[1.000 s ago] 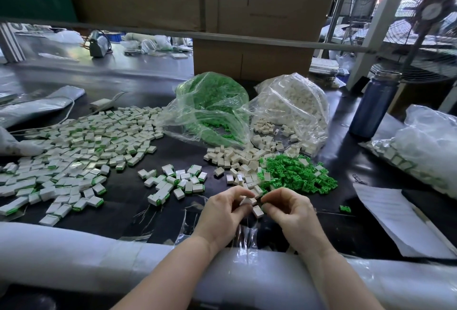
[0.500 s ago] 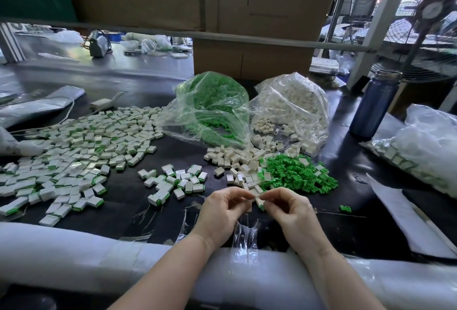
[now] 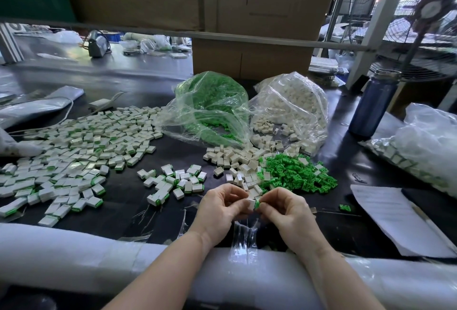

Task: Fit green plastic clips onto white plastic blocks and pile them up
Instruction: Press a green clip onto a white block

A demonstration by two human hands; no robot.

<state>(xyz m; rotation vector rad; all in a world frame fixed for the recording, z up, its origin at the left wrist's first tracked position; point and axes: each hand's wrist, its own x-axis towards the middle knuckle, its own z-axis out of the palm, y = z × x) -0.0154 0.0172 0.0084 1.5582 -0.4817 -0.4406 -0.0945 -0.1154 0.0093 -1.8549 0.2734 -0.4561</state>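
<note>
Near the desk's front edge, the left hand (image 3: 217, 207) pinches a white block (image 3: 250, 203) while the right hand (image 3: 284, 207) pinches a green clip (image 3: 258, 204) against the block's right end, touching; the clip looks ready to press leftward into the block.

The fingers of the left hand (image 3: 222, 207) and right hand (image 3: 284, 207) are covering most of the white block (image 3: 251, 203) and green clip (image 3: 257, 204), so whether the clip is seated cannot be told. The fan (image 3: 435, 13) is running off the right edge. Clutter on the far bench (image 3: 143, 44) is blurring together.
</note>
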